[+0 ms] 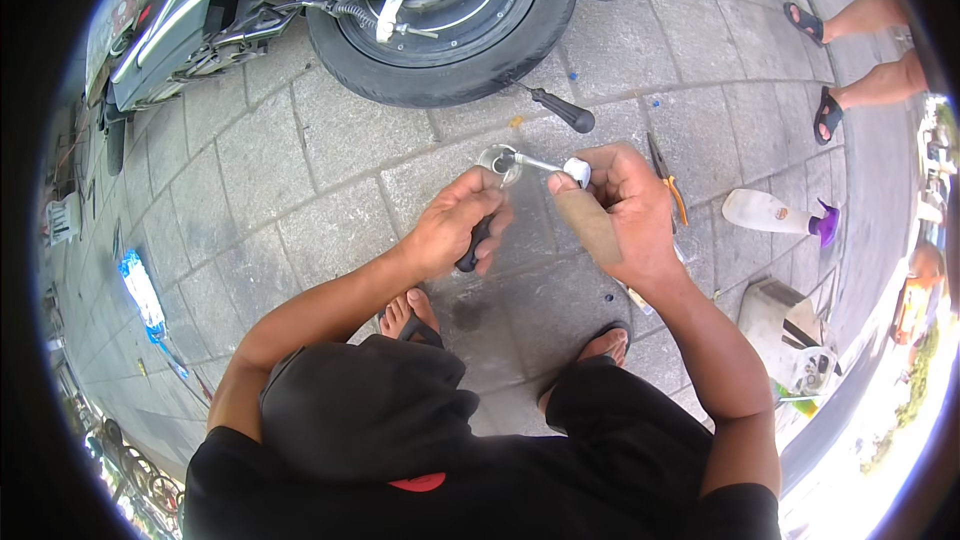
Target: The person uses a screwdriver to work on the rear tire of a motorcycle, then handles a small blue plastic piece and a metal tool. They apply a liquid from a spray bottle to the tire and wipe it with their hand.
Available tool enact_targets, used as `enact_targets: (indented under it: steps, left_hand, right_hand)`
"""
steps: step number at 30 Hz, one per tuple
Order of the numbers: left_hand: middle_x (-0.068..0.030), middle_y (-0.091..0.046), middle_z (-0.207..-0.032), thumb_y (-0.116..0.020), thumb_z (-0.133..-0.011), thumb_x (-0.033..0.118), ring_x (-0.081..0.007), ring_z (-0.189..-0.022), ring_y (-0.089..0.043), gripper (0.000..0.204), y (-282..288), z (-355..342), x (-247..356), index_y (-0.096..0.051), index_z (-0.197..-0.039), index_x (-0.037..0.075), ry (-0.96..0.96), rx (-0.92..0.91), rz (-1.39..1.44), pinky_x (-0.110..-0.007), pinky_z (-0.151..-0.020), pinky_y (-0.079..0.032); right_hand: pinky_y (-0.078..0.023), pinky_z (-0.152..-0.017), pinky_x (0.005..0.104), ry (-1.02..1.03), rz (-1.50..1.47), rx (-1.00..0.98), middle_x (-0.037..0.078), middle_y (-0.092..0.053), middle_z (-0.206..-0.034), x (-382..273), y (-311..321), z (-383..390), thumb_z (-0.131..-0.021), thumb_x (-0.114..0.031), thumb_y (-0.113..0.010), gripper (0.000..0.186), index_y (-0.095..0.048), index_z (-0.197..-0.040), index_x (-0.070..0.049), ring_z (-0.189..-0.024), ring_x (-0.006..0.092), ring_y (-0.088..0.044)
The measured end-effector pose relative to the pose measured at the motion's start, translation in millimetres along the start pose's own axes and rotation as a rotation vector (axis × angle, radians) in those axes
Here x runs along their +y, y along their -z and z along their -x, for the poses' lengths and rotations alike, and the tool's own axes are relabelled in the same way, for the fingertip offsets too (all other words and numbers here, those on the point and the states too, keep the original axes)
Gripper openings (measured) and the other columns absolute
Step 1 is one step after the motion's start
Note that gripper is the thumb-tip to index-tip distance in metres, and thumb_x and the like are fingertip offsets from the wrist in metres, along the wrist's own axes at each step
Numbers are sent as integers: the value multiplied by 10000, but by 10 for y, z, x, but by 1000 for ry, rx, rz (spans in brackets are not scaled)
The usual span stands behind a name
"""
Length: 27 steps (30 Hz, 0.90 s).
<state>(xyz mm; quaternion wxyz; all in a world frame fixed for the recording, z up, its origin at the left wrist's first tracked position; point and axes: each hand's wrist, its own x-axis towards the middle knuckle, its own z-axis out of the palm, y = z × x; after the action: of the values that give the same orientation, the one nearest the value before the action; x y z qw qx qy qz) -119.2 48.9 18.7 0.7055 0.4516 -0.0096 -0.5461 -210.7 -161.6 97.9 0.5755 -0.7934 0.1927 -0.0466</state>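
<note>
My left hand (pixel 458 225) is closed around a tool with a black handle (pixel 475 243); its working end is hidden or too blurred to name. Just past those fingers is a small shiny metal rod with a ring-shaped end (pixel 504 161), which reaches across toward my right hand (pixel 630 205). The right thumb and fingers pinch the rod's other end, beside a rounded white piece (pixel 577 172). A tan strip (pixel 590 227) covers part of the right thumb and palm; whether it is a wrap or a held piece I cannot tell.
Ahead, a motorcycle's wheel (pixel 440 80) lies over the paving, with a black-handled screwdriver (pixel 562 110) beside it. Orange-handled pliers (pixel 676 200), a white spray bottle (pixel 765 212) and a cut white container (pixel 780 320) are to the right. Another person's sandalled foot (pixel 828 115) stands far right.
</note>
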Motion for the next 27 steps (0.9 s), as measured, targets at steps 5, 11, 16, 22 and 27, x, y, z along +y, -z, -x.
enact_targets:
  steps: [5,11,16,22,27]
  left_hand:
    - [-67,-553,-866,-447,-1142,184,-137,-576,-511,103,69,-8,-57,-502,-1113,102,-19,-86,-74,-332,-457,-500]
    - [-71,-551,-853,-444,-1143,183,-131,-567,-505,113,81,4,-20,-503,-1113,91,8,-56,-60,-323,-461,-493]
    - [-66,-567,-866,-492,-1127,231,-135,-600,-532,158,97,-6,-18,-524,-1136,77,11,-82,-61,-325,-489,-514]
    - [-69,-564,-858,-482,-1130,217,-133,-588,-527,142,108,-7,-48,-516,-1130,79,-10,-75,-119,-320,-475,-502]
    - [-67,-567,-854,-494,-1123,226,-136,-588,-534,156,116,-25,-38,-524,-1142,74,3,-82,-111,-323,-471,-505]
  right_hand:
    - [-509,-616,268,-37,-3,-31,35,-707,-808,47,59,21,-973,-208,-829,306,-652,-1115,-3,-699,58,-607]
    - [-490,-605,253,-88,-29,-15,18,-675,-776,54,148,34,-958,-201,-846,311,-654,-1107,-7,-678,43,-582]
    - [-491,-599,256,-25,55,-52,29,-686,-775,-79,149,-2,-938,-182,-856,307,-664,-1097,-3,-669,58,-593]
    - [-490,-591,261,74,139,-104,38,-677,-763,-79,140,-28,-923,-168,-863,305,-673,-1102,-9,-648,66,-587]
    - [-471,-590,257,91,181,-161,7,-637,-757,-128,176,-16,-928,-155,-858,301,-669,-1115,-14,-661,54,-564]
